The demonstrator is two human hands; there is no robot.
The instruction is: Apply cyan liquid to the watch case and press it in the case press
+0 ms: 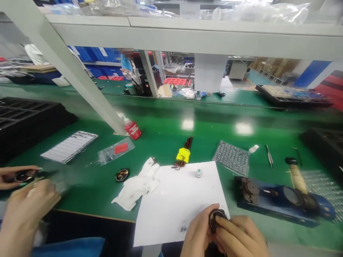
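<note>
Over the front edge of the white paper sheet, my left hand is closed round a small round black part with a shiny rim. My right hand presses its fingers against the same part from the right, hiding much of it. A small bottle with a green tip stands on the paper. Beyond the sheet lies a yellow holder of hex keys. A crumpled white cloth rests at the paper's left side, beside another round black part.
A co-worker's hands hold a similar black part at far left. A blue hand-lever fixture stands at right, near tweezers and a tray of small parts. A red bottle stands by the slanted post.
</note>
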